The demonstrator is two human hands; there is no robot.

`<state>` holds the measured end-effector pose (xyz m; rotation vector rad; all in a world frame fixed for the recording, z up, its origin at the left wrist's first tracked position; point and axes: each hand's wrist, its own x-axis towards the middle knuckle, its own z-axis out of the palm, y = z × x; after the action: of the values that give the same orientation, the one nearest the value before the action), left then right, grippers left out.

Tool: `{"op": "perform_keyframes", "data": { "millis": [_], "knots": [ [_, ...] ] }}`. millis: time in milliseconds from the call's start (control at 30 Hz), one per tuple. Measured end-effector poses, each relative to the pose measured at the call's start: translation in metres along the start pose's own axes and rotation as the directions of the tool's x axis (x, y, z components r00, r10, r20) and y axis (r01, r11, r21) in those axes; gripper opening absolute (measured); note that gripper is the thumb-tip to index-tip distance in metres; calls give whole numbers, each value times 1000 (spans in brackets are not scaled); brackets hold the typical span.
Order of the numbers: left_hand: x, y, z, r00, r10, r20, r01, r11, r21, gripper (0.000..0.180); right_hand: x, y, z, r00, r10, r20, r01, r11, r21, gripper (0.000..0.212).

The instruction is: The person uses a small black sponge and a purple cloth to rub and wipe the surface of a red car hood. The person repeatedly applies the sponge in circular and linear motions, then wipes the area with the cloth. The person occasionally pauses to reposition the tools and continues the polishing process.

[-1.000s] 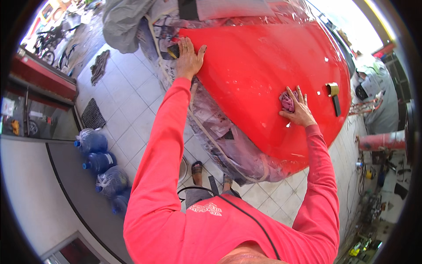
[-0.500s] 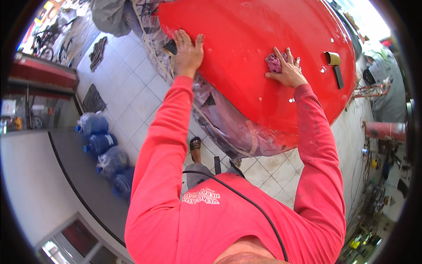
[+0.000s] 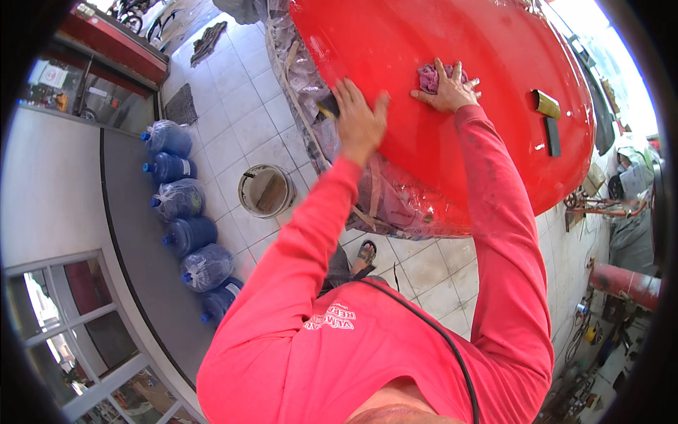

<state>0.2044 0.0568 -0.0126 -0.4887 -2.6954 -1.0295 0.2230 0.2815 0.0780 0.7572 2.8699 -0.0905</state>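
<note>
Spread across a pink cloth (image 3: 427,76), my right hand (image 3: 457,93) presses it flat against a glossy red car hood (image 3: 409,152). Near the hood's left edge is my left hand (image 3: 361,121), slightly blurred, with its palm down and thumb apart. A dark block with a yellowish edge (image 3: 328,108), which looks like a sanding block, pokes out under its fingers; the rest is hidden by the hand. On the right of the hood lie a curled olive sheet of sandpaper (image 3: 546,104) and a black block (image 3: 553,137). Clear plastic sheeting (image 3: 388,199) wraps below the hood.
A bucket (image 3: 273,213) with murky contents stands on the tiled floor at left. Several blue water jugs (image 3: 189,237) line the wall. Farther off lie a dark rag (image 3: 207,42) and a mat (image 3: 181,104). A red cylinder (image 3: 625,284) is at right.
My left hand has moved right and nearer, with the dark block still at its fingers. My right hand has slid the cloth away over the hood. The view has shifted, and the bucket now shows.
</note>
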Motion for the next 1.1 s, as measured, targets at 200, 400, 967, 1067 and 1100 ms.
{"op": "perform_keyframes", "data": {
  "millis": [200, 400, 967, 1067, 1100],
  "knots": [
    [-90, 37, -3, 995, 80, 63, -73, 993, -98, 103, 4, 19, 4, 998, 41, 47, -40, 999, -26, 133],
    [-13, 14, 1, 998, -55, 13, 56, 996, -65, 107, 3, 5, 2, 1000, 18, 15, -17, 999, -42, 133],
    [-26, 22, 2, 997, -45, 65, 54, 988, -148, 112, 5, 14, -3, 997, 50, 58, -46, 997, -68, 134],
    [43, -9, -12, 993, -110, 52, 114, 989, -99, 113, 5, 2, 0, 999, 21, 44, -18, 998, -62, 134],
    [56, -7, -15, 986, -142, 82, 149, 985, -88, 113, 3, 0, -2, 998, 31, 47, -28, 998, -55, 134]
  ]
}}
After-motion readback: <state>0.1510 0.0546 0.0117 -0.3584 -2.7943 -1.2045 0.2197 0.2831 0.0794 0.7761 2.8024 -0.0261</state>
